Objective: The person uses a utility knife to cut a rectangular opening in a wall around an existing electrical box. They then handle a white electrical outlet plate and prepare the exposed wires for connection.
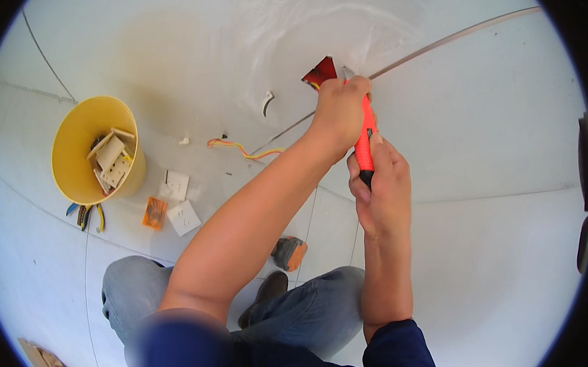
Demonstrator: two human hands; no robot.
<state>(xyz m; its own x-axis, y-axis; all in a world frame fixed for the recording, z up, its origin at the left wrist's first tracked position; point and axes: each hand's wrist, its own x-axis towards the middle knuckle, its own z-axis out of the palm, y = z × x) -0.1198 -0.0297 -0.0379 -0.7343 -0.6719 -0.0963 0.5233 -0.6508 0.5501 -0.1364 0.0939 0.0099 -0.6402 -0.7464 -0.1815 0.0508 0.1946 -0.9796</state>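
My left hand [339, 107] wraps around the front part of a red-handled utility knife [366, 123]. My right hand [382, 183] grips the same handle lower down, near its black end. The front of the knife is at the right side of a square opening with a red electrical box [322, 71] set in the pale wall [450, 103]; my left hand partly hides both. Inside the box a bit of yellow wire shows. Red and yellow wires [244, 148] run on the left, passing behind my left forearm.
A yellow bucket [57, 157] holds several off-white switch or socket plates [111, 153]. Beside it lie pliers [85, 216], an orange box [154, 213] and two white plates [184, 218]. An orange and grey power tool [290, 253] stands near my shoe [268, 296].
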